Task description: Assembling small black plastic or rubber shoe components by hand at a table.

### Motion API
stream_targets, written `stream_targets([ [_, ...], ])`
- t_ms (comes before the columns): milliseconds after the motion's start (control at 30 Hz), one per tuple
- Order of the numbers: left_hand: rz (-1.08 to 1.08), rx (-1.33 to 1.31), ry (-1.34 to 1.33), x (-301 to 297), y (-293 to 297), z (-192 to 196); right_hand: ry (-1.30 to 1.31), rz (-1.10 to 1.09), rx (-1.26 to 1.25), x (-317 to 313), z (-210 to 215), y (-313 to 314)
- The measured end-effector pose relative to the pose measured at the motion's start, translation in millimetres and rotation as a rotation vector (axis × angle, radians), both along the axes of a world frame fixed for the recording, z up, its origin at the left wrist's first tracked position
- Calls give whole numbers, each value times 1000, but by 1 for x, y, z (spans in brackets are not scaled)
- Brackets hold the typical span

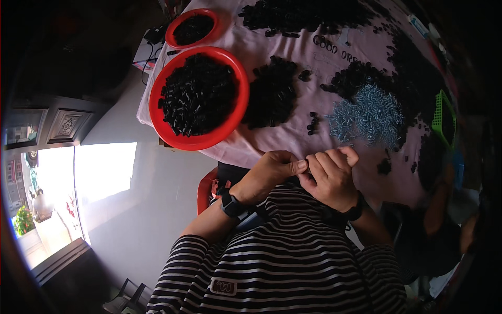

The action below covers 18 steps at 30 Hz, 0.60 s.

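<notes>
My left hand [273, 171] and my right hand [333, 177] meet at the near edge of the cloth-covered table, just in front of my striped shirt. Both are closed, with the left thumb pressed toward the right fingers. Whatever they pinch is hidden or too small to name. Just beyond them lies a heap of small silvery-blue screws or pins [374, 116]. A loose pile of small black plastic parts [273, 94] spreads to the left of it, and a few more black pieces [312, 123] sit between the two.
At left, a large red basin [241, 104] holds many black parts, with a smaller red basin [216, 30] behind it. More black parts [314, 14] cover the pink cloth [308, 47] at the back and right. A green basket [439, 119] and another person's arm [438, 206] are at right.
</notes>
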<state>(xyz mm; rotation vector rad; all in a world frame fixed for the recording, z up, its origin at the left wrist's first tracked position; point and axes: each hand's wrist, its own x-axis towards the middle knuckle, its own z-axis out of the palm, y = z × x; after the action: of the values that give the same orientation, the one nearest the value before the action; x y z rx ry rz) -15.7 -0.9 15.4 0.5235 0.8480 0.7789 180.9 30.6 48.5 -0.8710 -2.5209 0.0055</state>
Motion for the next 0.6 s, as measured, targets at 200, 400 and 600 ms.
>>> stream_targets([
  [200, -48, -109, -79, 3, 0, 6, -13, 40, -48, 9, -1, -5],
  [400, -6, -88, -76, -1, -1, -6, 159, -206, -325, 40, -11, 22],
  [600, -13, -74, -101, -1, 2, -5, 51, -357, -117, 72, -46, 34],
])
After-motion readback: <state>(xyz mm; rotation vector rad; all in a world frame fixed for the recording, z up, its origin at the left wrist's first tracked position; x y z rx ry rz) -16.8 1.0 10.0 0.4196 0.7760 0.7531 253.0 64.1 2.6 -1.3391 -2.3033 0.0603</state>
